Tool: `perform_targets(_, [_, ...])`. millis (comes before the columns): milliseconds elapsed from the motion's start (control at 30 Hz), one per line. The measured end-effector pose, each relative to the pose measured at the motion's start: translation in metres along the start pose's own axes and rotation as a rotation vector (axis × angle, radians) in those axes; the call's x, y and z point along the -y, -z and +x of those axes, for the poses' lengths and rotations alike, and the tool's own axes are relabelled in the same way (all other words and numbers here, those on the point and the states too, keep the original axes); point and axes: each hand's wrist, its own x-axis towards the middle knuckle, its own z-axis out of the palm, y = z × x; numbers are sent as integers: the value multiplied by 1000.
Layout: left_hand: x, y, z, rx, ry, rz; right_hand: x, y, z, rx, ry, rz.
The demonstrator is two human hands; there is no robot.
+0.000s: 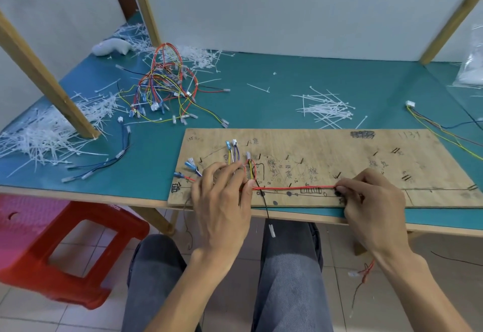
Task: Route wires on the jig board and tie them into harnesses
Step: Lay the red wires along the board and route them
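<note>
Currently, my left hand [222,201] pinches the red wires [292,188] at the jig board's [339,148] 8 o'clock; my right hand [371,201] pinches the same wires, stretched straight, near 6 o'clock.

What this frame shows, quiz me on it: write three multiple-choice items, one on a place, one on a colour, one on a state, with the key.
1. Where does the jig board lie?
A. on the floor
B. on the green mat, at the table's near edge
C. on the person's lap

2. What colour are the wires stretched between the left hand and the right hand?
A. red
B. white
C. blue

3. What is the right hand doing?
A. resting flat and open
B. holding scissors
C. pinching the stretched wires

Key:
1 B, the board rests on the mat along the table's front.
2 A, the taut strands between the hands are red.
3 C, its fingertips close on the wires.
</note>
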Motion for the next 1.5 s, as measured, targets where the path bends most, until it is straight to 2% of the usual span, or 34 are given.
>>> perform_targets(267, [6, -2, 1, -24, -25, -2, -3, -8, -8, -61, 22, -3])
perform_targets(567, [9, 12, -4, -30, 7, -172, -8, 6, -11, 20, -59, -65])
perform_targets(733, [50, 43, -15, -237, 36, -228, -14, 19, -12, 139, -56, -164])
perform_targets(933, [74, 53, -13, -108, 20, -172, -14, 25, -12, 170, -107, -209])
perform_targets(1067, [76, 55, -9, -66, 16, -152, -12, 29, -12, 127, -157, -194])
perform_targets(1300, [71, 63, -4, -48, 39, -174, -3, 31, -6, 160, -87, -43])
perform_targets(1500, [79, 74, -1, 16, 174, -314, 0, 29, -3, 151, -111, -37])
